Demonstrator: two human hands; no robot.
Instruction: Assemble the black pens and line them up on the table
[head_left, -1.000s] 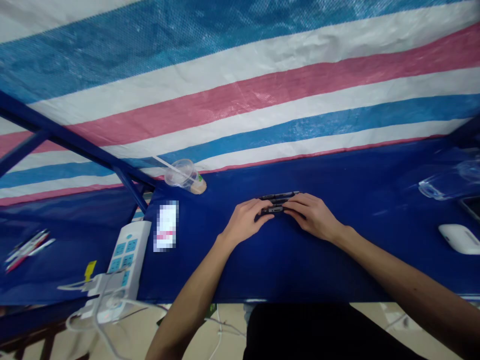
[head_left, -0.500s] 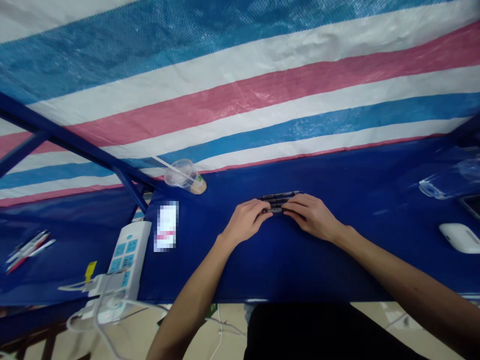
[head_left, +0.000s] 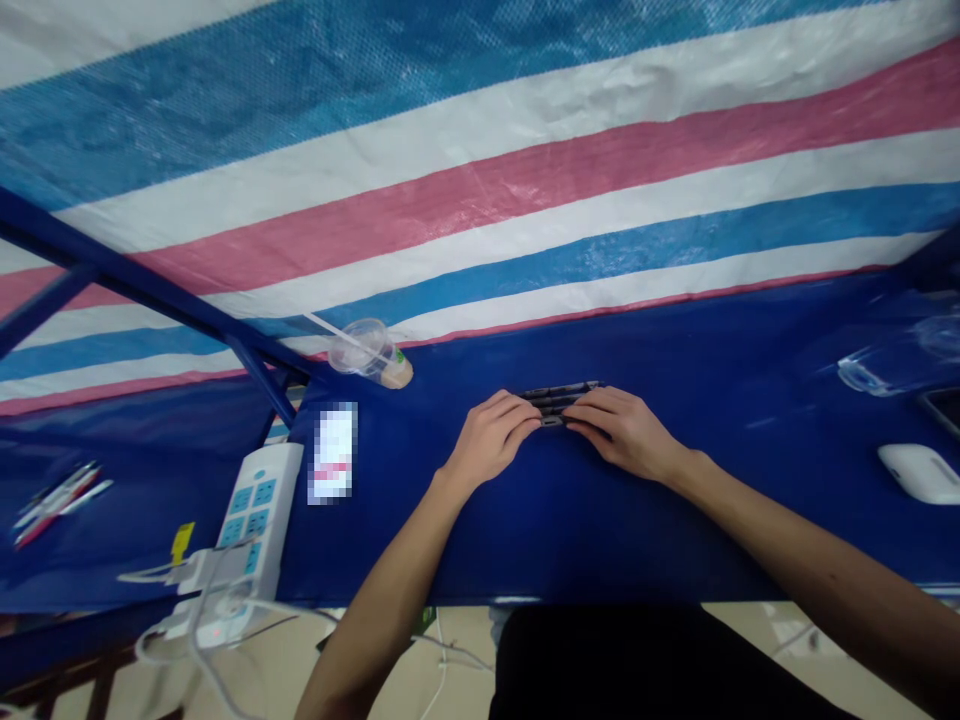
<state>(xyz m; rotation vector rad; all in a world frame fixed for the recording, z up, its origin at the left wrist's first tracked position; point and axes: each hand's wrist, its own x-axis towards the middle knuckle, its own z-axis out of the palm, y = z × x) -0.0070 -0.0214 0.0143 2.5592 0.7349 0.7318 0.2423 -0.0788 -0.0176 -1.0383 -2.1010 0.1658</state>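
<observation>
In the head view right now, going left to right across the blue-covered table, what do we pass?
Loose pens, white power strip, blurred white card, left hand, bundle of dark pens, right hand, white computer mouse.

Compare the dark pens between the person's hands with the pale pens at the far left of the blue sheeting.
The dark pens are pressed between the left hand and right hand, while the pale pens lie untouched. The dark pens are nearly black; the pale pens are white with red. The dark pens form a tight row; the pale pens splay loosely. Both are long and slim, over blue sheeting.
</observation>
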